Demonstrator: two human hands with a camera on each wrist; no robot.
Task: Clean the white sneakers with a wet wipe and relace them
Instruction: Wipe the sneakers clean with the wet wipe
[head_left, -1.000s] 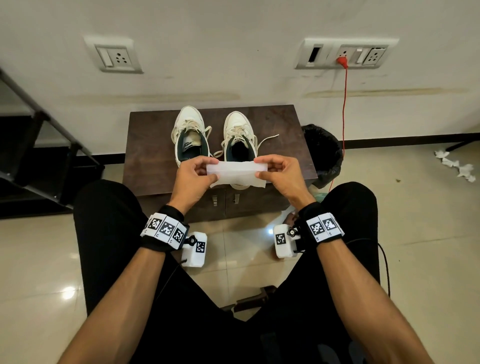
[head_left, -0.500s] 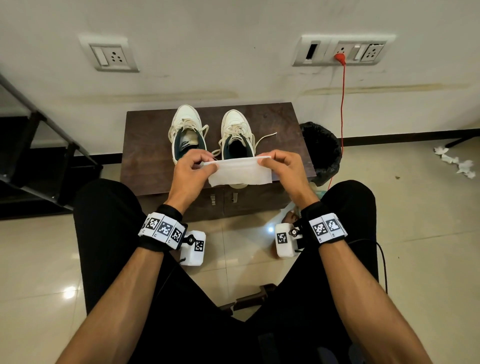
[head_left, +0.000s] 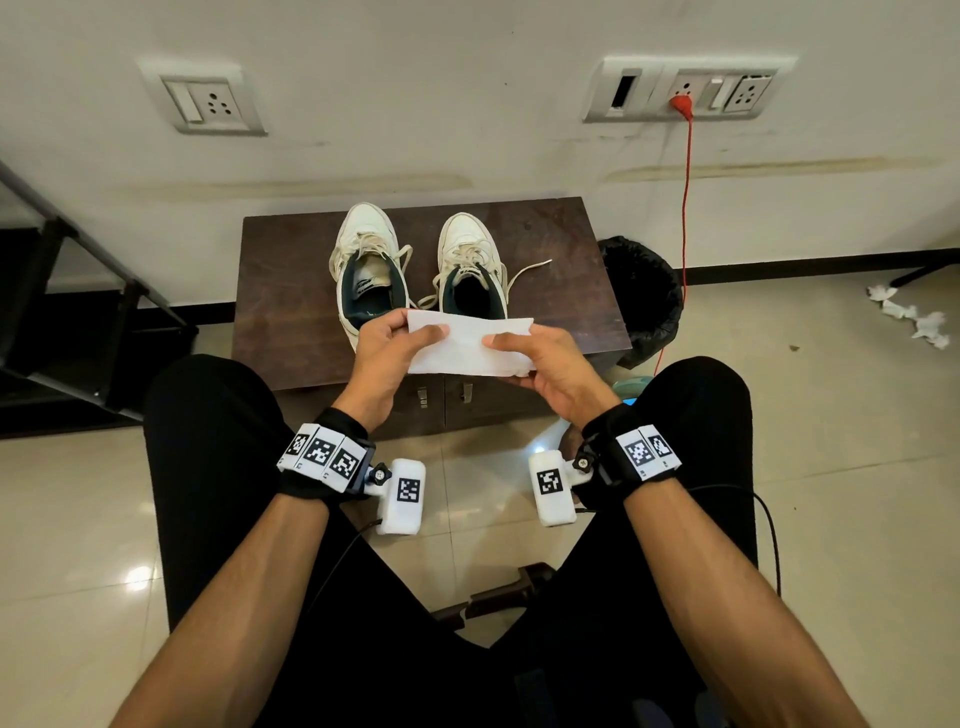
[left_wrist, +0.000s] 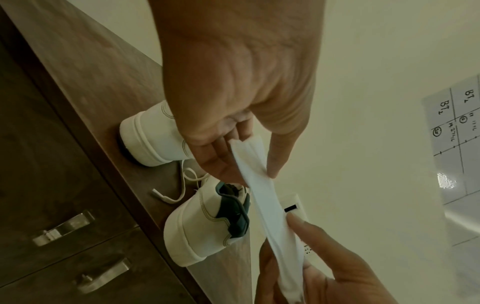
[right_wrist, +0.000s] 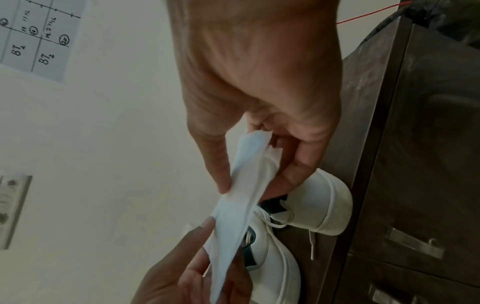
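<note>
Two white sneakers stand side by side on a dark wooden cabinet (head_left: 291, 291), toes toward the wall: the left sneaker (head_left: 366, 260) and the right sneaker (head_left: 470, 254), both with loose cream laces. I hold a white wet wipe (head_left: 470, 344) stretched flat in front of their heels. My left hand (head_left: 400, 338) pinches its left end between thumb and fingers. My right hand (head_left: 524, 353) pinches the right end. In the left wrist view the wipe (left_wrist: 262, 197) runs from my left hand (left_wrist: 249, 156) down to the other one. The right wrist view shows the wipe (right_wrist: 239, 197) and sneaker heels (right_wrist: 322, 205).
A black-lined waste bin (head_left: 641, 296) stands right of the cabinet. A red cable (head_left: 685, 218) hangs from a wall socket (head_left: 685, 91). Crumpled tissues (head_left: 914, 325) lie on the floor at right. A dark rack (head_left: 67, 291) stands at left. Cabinet handles (head_left: 444, 395) face me.
The wipe has been unfolded wider and turned flatter between my hands. My right hand has dropped a little and rolled palm-up. The sneakers have not moved.
</note>
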